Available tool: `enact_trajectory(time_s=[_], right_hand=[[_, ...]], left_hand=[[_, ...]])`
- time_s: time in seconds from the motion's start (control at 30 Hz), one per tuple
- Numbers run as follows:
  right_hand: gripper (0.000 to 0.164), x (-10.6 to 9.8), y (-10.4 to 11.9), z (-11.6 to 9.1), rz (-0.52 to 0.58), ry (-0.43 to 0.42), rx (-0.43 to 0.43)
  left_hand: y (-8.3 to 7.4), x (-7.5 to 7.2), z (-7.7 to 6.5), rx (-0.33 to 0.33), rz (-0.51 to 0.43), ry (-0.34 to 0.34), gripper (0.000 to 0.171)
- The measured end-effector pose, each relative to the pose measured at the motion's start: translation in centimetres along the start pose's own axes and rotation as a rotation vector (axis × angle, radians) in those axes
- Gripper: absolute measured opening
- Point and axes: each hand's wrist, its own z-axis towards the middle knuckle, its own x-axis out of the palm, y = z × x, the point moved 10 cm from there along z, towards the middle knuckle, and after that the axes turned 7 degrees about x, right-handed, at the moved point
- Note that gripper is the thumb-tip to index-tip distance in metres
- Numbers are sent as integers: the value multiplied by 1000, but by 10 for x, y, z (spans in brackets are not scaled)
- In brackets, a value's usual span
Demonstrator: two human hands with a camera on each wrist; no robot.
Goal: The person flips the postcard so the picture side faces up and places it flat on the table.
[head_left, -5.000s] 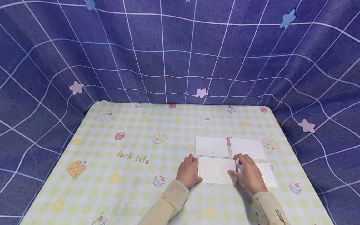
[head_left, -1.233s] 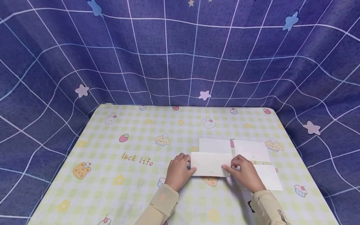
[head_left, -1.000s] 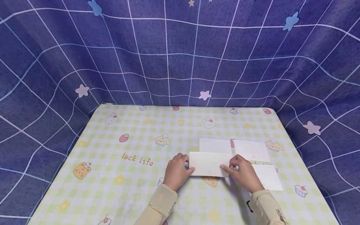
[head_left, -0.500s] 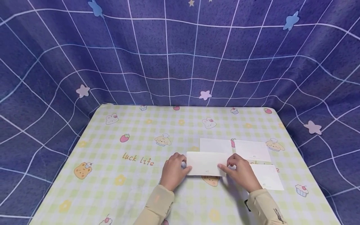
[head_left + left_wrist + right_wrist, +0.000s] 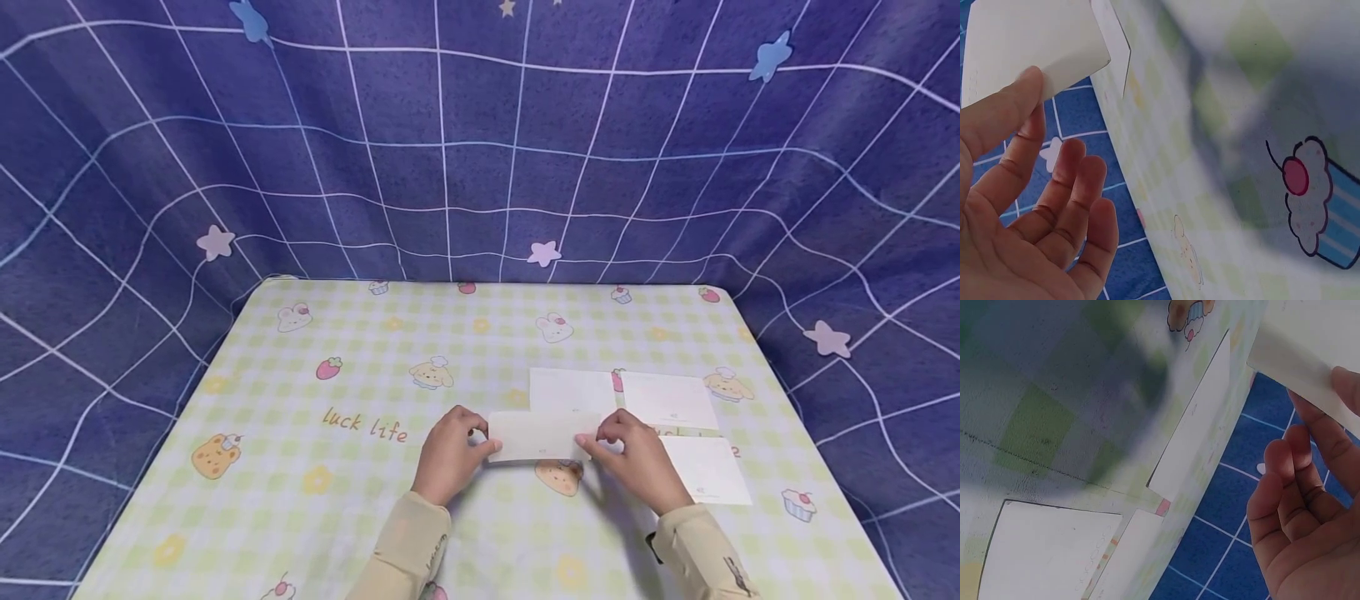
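Observation:
A blank white card with a small printed mark near its lower edge is held up over the table, tilted, its shadow falling below. My left hand pinches its left end between thumb and index finger; in the left wrist view the other fingers curl loosely beneath the card. At the opposite end, my right hand grips the card the same way. Similar white cards lie flat: one at the back left, partly covered by the held card, one at the back right, one at the front right.
A green-checked tablecloth printed with cartoon animals, cupcakes and strawberries covers the table. Behind and at both sides hangs a dark blue curtain with a line grid and stars.
The card lay at the front left of a two-by-two layout; both hands have lifted it and carried it left. In the last half second it moved further left and tilted flatter.

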Motion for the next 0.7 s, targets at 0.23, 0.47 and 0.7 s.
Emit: enact_trajectory(time_s=[0.23, 0.47, 0.7], right_hand=[[23, -4, -1, -3, 26, -35, 12], [42, -9, -18, -7, 94, -96, 125], [76, -4, -35, -11, 121, -30, 310]], left_hand=[[1, 0, 0, 35, -30, 24, 20], [-1, -1, 1, 48, -36, 14, 20], [-3, -2, 0, 49, -64, 3, 18]])
